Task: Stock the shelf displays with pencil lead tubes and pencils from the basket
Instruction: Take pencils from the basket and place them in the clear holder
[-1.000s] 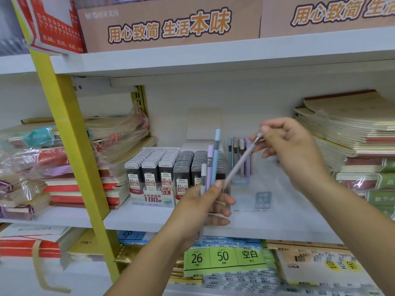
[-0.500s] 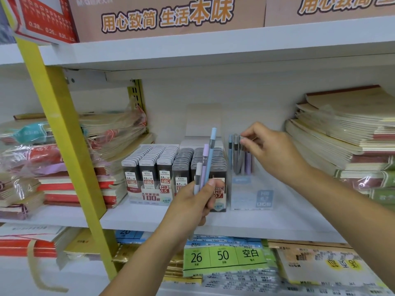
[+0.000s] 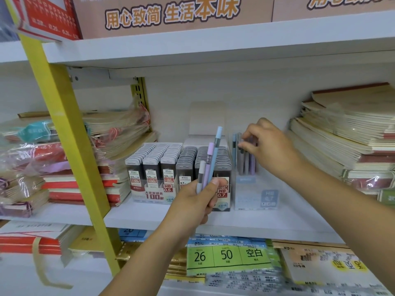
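My left hand (image 3: pixel 197 199) grips three mechanical pencils (image 3: pixel 210 161), blue, purple and grey, upright in front of the lead tube display (image 3: pixel 162 165). That display holds several rows of dark lead tubes labelled 0.5 and 0.7. To its right stands a clear pencil display box (image 3: pixel 254 197) with several pencils (image 3: pixel 245 163) upright at its back. My right hand (image 3: pixel 271 146) reaches over this box, and its thumb and fingertips pinch the top of one grey pencil standing there. No basket is in view.
A yellow slanted post (image 3: pixel 70 146) crosses the left side. Wrapped notebook stacks (image 3: pixel 32 163) lie to the left, and a tall notebook stack (image 3: pixel 346 142) lies to the right. The white shelf board (image 3: pixel 277 223) carries the displays. Paper packs (image 3: pixel 226 257) fill the shelf below.
My right hand carried a purple pencil from the left hand's bunch to the clear box and set it among the standing pencils. The left hand now holds three pencils and stays in place.
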Demonstrator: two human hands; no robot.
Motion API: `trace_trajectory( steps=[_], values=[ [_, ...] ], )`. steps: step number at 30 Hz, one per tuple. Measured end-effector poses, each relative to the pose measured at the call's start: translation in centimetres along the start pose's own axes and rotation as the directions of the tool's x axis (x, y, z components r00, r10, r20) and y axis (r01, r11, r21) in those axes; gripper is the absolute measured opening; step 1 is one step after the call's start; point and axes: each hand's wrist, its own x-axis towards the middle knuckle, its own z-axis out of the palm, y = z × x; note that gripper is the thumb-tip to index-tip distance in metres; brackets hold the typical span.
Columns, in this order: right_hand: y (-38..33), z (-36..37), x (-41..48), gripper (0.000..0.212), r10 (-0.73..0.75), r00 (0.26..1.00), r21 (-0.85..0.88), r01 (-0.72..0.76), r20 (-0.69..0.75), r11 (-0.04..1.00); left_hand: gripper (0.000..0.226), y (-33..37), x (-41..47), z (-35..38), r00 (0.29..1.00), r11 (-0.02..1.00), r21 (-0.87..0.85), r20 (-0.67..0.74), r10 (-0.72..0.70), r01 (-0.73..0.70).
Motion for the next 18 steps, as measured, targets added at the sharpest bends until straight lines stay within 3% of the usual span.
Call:
trace_trajectory(
  steps=[3, 5, 6, 8, 11, 13, 15, 16, 18],
  values=[
    [-0.1, -0.5, -0.3, 0.020, 0.031, 1.000, -0.011, -0.031, -0.003, 0.999, 0.027, 0.1, -0.2, 0.1, 1.000, 1.000, 0.006, 0.019, -0.011, 0.011],
    [-0.5, -1.4, -1.1, 0.023, 0.042, 0.997, 0.163, -0.030, -0.069, 0.986, 0.026, 0.3, -0.4, 0.2, 0.999, 1.000, 0.005, 0.044, -0.011, 0.011],
    [-0.9, -1.9, -1.6, 0.027, 0.079, 0.996, 0.343, -0.060, -0.043, 0.938, 0.026, 0.4, -0.4, 0.4, 0.998, 1.000, 0.010, 0.058, -0.009, 0.008],
    [-2.4, -3.0, -2.5, 0.032, 0.125, 0.978, 0.669, -0.206, 0.167, 0.714, 0.025, 0.6, -0.4, 0.7, 0.996, 1.000, 0.026, 0.085, -0.007, 0.005],
    [-3.7, -3.4, -3.5, 0.031, 0.049, 0.957, 0.783, -0.264, 0.287, 0.563, 0.024, 0.7, -0.3, 1.6, 0.993, 0.999, 0.050, 0.115, -0.010, 0.004],
    [-4.1, -3.8, -3.6, 0.025, 0.066, 0.965, 0.844, -0.253, 0.253, 0.473, 0.026, 0.7, -0.4, 2.1, 0.994, 0.999, 0.039, 0.107, -0.012, 0.008],
    [-3.8, -4.5, -3.3, 0.019, 0.199, 0.969, 0.899, -0.214, 0.146, 0.382, 0.029, 0.8, -0.4, 2.3, 0.997, 1.000, 0.006, 0.071, -0.007, 0.006],
    [-3.3, -5.1, -3.1, 0.018, 0.279, 0.959, 0.909, -0.164, 0.055, 0.382, 0.029, 0.9, -0.4, 2.3, 0.999, 1.000, -0.013, 0.046, -0.006, 0.007],
    [-1.8, -6.1, -2.5, 0.021, 0.326, 0.939, 0.857, -0.074, -0.113, 0.510, 0.024, 1.0, -0.3, 2.0, 1.000, 0.997, -0.067, 0.001, -0.026, 0.026]
  ],
)
